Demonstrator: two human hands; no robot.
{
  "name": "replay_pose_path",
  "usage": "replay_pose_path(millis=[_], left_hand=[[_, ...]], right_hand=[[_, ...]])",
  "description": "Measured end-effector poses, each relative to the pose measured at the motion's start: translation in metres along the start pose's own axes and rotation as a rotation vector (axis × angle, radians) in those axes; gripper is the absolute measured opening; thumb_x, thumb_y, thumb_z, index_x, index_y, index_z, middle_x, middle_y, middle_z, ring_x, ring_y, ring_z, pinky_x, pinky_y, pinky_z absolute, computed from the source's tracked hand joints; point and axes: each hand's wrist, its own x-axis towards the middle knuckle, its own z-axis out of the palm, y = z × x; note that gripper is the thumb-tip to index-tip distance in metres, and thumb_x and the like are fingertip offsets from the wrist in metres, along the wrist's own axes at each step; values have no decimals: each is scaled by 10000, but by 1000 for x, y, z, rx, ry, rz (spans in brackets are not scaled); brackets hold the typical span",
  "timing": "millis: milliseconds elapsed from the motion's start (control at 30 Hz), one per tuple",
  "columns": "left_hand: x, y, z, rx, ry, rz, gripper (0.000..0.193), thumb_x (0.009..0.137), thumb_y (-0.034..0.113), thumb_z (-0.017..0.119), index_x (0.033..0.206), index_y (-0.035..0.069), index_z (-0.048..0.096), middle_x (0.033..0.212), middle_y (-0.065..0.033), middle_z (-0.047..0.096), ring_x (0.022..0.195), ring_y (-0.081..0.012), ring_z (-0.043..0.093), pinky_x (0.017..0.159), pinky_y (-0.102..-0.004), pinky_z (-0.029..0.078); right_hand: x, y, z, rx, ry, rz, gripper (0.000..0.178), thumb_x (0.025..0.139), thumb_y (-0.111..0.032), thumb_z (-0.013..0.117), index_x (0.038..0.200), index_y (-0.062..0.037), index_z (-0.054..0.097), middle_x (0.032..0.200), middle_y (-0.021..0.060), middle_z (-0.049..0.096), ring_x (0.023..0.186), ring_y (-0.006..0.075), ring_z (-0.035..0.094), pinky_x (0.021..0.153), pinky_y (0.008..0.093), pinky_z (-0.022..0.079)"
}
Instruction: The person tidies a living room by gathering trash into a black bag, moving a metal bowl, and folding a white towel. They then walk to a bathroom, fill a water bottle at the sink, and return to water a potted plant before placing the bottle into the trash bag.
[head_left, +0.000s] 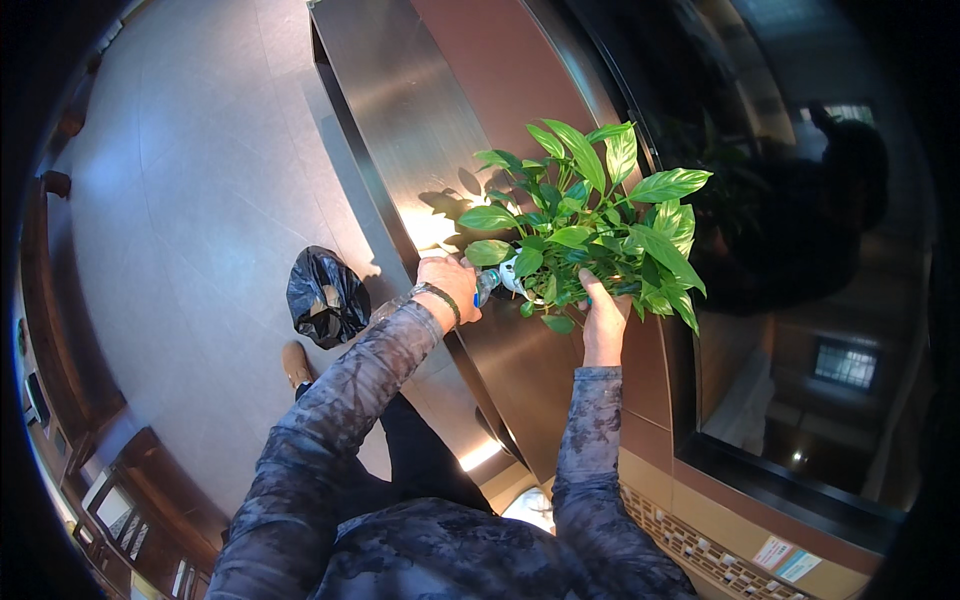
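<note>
A leafy green plant (590, 235) grows from a white pot (512, 272), mostly hidden by its leaves, on the shiny brown cabinet top (440, 110). My left hand (448, 285), with a dark bracelet at the wrist, is closed round a small clear bottle (487, 284) with a bit of blue on it. The bottle's end points at the pot's left side; whether liquid flows out does not show. On the plant's near side my right hand (604, 312) grips the foliage, thumb up against the leaves, the other fingers mostly hidden beneath them.
A black plastic bag (327, 297) stands on the grey tiled floor (200, 200), close to my shoe (296, 364). Behind the plant rises a large glossy black screen (800, 250). Dark wooden furniture (150, 490) lines the left edge.
</note>
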Motion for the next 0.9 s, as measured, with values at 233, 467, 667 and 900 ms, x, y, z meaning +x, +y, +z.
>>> replay_pose_path(millis=[233,467,667,900], left_hand=[[-15,-17,13,-116,144,29,628,725,498,770,1206,122,621,1175,-136,610,1171,-294,561,963,-446,423],[-40,-24,29,-369,244,37,791,703,336,827,1370,133,454,1238,-128,549,1190,-323,541,964,-481,425],[-85,-26,30,-506,359,50,830,699,292,822,1412,159,420,1163,-112,558,1069,-312,582,914,-424,440],[-130,-31,22,-655,488,129,829,688,240,825,1410,148,430,1168,-138,564,1078,-353,575,925,-417,448]], right_hand=[[-1,-2,1,6,-12,-13,429,785,-124,774,1173,-76,597,1013,-4,628,766,58,549,527,193,403],[-6,-8,1,-86,4,31,403,799,-130,744,1173,-99,595,1005,-22,631,780,61,556,508,212,386],[-8,-11,0,-72,21,33,376,770,-195,802,1063,-9,658,942,28,651,698,93,558,543,238,430],[-9,-6,2,-151,38,132,346,799,-173,785,1083,-32,646,1000,8,640,758,78,554,570,238,422]])
